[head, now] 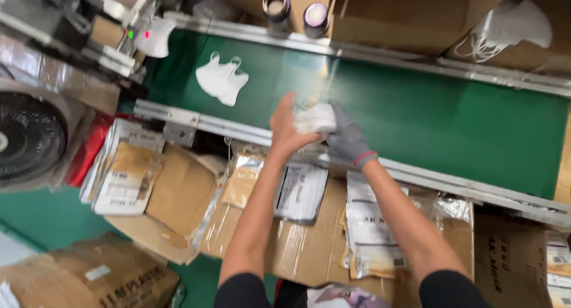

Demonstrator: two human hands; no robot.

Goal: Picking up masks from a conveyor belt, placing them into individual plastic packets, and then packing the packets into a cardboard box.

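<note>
My bare left hand and my grey-gloved right hand together grip a folded white face mask with a clear plastic bag at the near rail of a green conveyor belt. Motion blur hides the bag's outline. Another white mask lies flat on the belt to the left, apart from my hands. A further mask hangs at the machine outlet at the belt's far left end.
Cardboard boxes with printed packaging pouches sit below the belt. A black fan stands at left. Two tape rolls and a box of white masks lie beyond the belt.
</note>
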